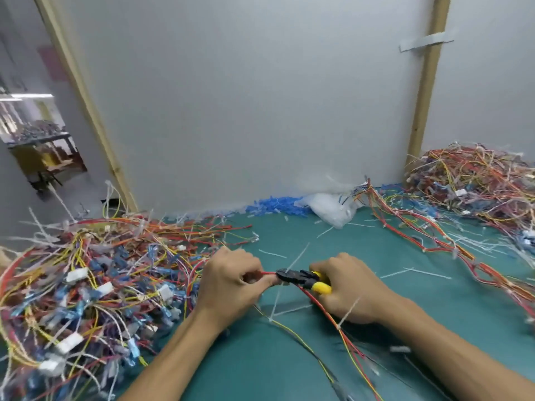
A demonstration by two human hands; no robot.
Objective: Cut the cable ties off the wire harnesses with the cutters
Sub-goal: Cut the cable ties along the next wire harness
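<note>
My left hand [231, 282] pinches a red and yellow wire harness [341, 331] just left of the cutter jaws. My right hand [347, 287] grips the cutters [301, 278] by their yellow and black handles, with the black jaws pointing left against the red wire at my left fingertips. The harness runs from there down toward the lower right of the table, with white cable ties [348, 311] sticking out of it. Whether the jaws are closed on a tie is too small to tell.
A large tangle of harnesses [86, 290] fills the left of the green mat [376, 256]. Another pile [477, 180] sits at the back right. A plastic bag [333, 206] and blue connectors [275, 208] lie along the grey wall. Cut white ties litter the mat.
</note>
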